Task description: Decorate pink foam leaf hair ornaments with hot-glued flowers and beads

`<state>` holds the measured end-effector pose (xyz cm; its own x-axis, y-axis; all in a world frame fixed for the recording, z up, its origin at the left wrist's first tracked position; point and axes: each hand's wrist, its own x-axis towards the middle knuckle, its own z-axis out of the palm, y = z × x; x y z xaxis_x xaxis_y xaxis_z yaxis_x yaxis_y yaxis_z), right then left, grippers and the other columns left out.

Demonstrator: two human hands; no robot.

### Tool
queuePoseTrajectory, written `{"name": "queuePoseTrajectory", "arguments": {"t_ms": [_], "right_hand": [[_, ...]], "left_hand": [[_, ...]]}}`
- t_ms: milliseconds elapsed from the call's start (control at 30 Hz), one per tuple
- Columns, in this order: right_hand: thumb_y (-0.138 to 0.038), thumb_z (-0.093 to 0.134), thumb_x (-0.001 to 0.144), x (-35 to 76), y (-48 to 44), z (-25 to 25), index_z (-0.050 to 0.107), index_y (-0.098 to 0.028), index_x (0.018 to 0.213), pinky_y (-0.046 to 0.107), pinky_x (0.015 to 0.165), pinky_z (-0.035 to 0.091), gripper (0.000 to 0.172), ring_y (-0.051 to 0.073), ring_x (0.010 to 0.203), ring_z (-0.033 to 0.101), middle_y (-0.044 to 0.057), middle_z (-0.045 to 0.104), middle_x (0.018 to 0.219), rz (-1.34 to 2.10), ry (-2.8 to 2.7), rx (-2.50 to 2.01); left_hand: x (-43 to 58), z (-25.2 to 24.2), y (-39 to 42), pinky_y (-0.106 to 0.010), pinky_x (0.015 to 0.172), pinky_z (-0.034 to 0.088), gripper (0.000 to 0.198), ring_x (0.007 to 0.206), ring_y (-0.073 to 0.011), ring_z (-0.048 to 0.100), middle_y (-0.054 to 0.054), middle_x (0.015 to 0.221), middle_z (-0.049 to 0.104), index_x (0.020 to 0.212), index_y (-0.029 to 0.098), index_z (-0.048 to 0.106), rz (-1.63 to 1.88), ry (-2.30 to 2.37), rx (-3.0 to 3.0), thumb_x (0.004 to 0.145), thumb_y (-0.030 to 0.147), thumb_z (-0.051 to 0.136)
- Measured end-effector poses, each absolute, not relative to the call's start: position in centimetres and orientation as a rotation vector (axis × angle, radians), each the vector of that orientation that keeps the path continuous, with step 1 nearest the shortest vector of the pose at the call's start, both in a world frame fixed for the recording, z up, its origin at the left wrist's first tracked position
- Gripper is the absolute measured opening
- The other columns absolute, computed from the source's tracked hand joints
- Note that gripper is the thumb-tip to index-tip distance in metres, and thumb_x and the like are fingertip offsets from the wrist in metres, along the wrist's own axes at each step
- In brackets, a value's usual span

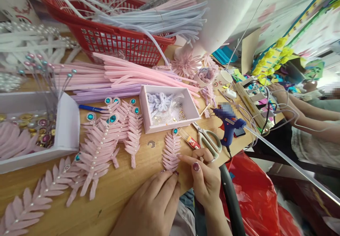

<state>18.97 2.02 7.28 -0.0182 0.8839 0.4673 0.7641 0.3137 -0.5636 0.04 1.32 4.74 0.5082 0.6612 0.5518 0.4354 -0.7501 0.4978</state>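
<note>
A small pink feather-shaped craft piece [171, 151] lies on the wooden table, a teal gem at its top and small pearls down its middle. My left hand [156, 202] closes over its lower end, fingertips on the stem; the thumb is hidden. Beside it, my right hand [205, 176] has the index finger stretched to the piece's right edge. The right thumb stands apart and the other fingers curl loosely, with nothing visible in them. Larger pink feather pieces [98, 147] with teal gems and pearls lie to the left.
Behind are a white box [172, 122] of pearls, pink pipe cleaners [138, 71] and a red basket [119, 46]. Scissors [209, 140], a glue stick tube [190, 138] and a blue glue gun [227, 122] lie right. Another person's arms [305, 112] reach in at far right.
</note>
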Motion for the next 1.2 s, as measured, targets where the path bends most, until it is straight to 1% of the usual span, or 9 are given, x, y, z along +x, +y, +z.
{"name": "queuePoseTrajectory", "arguments": {"t_ms": [267, 467, 567, 733, 933, 1033, 1100, 1133, 1200], "right_hand": [[-0.022, 0.046, 0.110, 19.1, 2.1, 7.0, 0.080, -0.025, 0.115, 0.028, 0.064, 0.044, 0.034, 0.015, 0.078, 0.055, 0.001, 0.051, 0.088, 0.207, -1.868, -1.477], [-0.023, 0.047, 0.110, 19.1, 2.2, 6.8, 0.081, -0.022, 0.112, 0.028, 0.063, 0.043, 0.034, 0.015, 0.081, 0.056, 0.002, 0.051, 0.089, 0.205, -1.882, -1.489], [-0.022, 0.048, 0.109, 19.3, 2.2, 6.9, 0.081, -0.022, 0.111, 0.028, 0.062, 0.043, 0.033, 0.014, 0.078, 0.056, 0.002, 0.052, 0.089, 0.212, -1.876, -1.477], [-0.023, 0.048, 0.108, 19.5, 2.1, 7.1, 0.081, -0.026, 0.118, 0.030, 0.063, 0.045, 0.035, 0.016, 0.077, 0.057, 0.002, 0.053, 0.088, 0.252, -1.846, -1.464], [-0.025, 0.050, 0.108, 19.1, 2.3, 7.1, 0.081, -0.024, 0.120, 0.029, 0.059, 0.046, 0.033, 0.016, 0.074, 0.057, 0.003, 0.054, 0.088, 0.257, -1.898, -1.445], [-0.025, 0.047, 0.108, 19.2, 2.0, 7.0, 0.082, -0.024, 0.113, 0.031, 0.060, 0.046, 0.035, 0.017, 0.073, 0.058, 0.003, 0.055, 0.086, 0.212, -1.876, -1.440], [-0.023, 0.049, 0.107, 19.9, 1.9, 7.0, 0.082, -0.024, 0.103, 0.032, 0.063, 0.045, 0.034, 0.017, 0.074, 0.059, 0.003, 0.058, 0.083, 0.081, -1.789, -1.456], [-0.023, 0.051, 0.106, 20.5, 1.9, 6.9, 0.080, -0.024, 0.096, 0.033, 0.065, 0.045, 0.031, 0.018, 0.074, 0.059, 0.002, 0.059, 0.081, -0.019, -1.698, -1.479], [-0.026, 0.062, 0.102, 22.3, 2.2, 6.9, 0.071, -0.022, 0.081, 0.033, 0.068, 0.044, 0.023, 0.017, 0.072, 0.056, 0.000, 0.058, 0.076, -0.235, -1.418, -1.551]], "left_hand": [[0.2, 5.2, 1.6, -0.030, 0.106, 0.048, 0.043, 0.116, -0.0194, 0.065, -0.005, 0.120, 0.077, 0.116, 0.012, 0.075, 1.114, 0.955, 2.427, 0.112, 0.011, 0.032], [0.3, 5.7, 1.9, -0.028, 0.100, 0.050, 0.043, 0.110, -0.0181, 0.067, -0.004, 0.115, 0.078, 0.113, 0.012, 0.076, 1.121, 0.976, 2.416, 0.111, 0.011, 0.033], [0.3, 5.7, 1.9, -0.028, 0.102, 0.050, 0.042, 0.111, -0.0177, 0.066, -0.004, 0.115, 0.078, 0.114, 0.012, 0.076, 1.121, 0.969, 2.407, 0.111, 0.012, 0.034], [0.2, 5.4, 1.6, -0.029, 0.105, 0.050, 0.042, 0.115, -0.0183, 0.065, -0.005, 0.120, 0.077, 0.116, 0.012, 0.075, 1.103, 0.967, 2.408, 0.111, 0.012, 0.033], [0.0, 5.1, 1.3, -0.031, 0.107, 0.049, 0.041, 0.118, -0.0201, 0.065, -0.006, 0.121, 0.076, 0.119, 0.011, 0.074, 1.092, 0.934, 2.429, 0.111, 0.012, 0.034], [0.1, 5.1, 1.2, -0.030, 0.107, 0.049, 0.041, 0.118, -0.0196, 0.065, -0.005, 0.122, 0.077, 0.118, 0.012, 0.074, 1.097, 0.955, 2.418, 0.111, 0.011, 0.034], [0.1, 5.2, 1.2, -0.029, 0.104, 0.050, 0.043, 0.115, -0.0191, 0.065, -0.004, 0.121, 0.077, 0.116, 0.012, 0.075, 1.100, 0.970, 2.417, 0.111, 0.011, 0.033], [0.1, 5.3, 1.3, -0.029, 0.103, 0.051, 0.043, 0.115, -0.0189, 0.066, -0.004, 0.121, 0.077, 0.116, 0.012, 0.075, 1.094, 0.971, 2.419, 0.111, 0.010, 0.032], [0.0, 5.3, 1.4, -0.029, 0.102, 0.052, 0.043, 0.115, -0.0189, 0.066, -0.004, 0.121, 0.077, 0.115, 0.013, 0.075, 1.080, 0.957, 2.442, 0.110, 0.010, 0.033]]}}
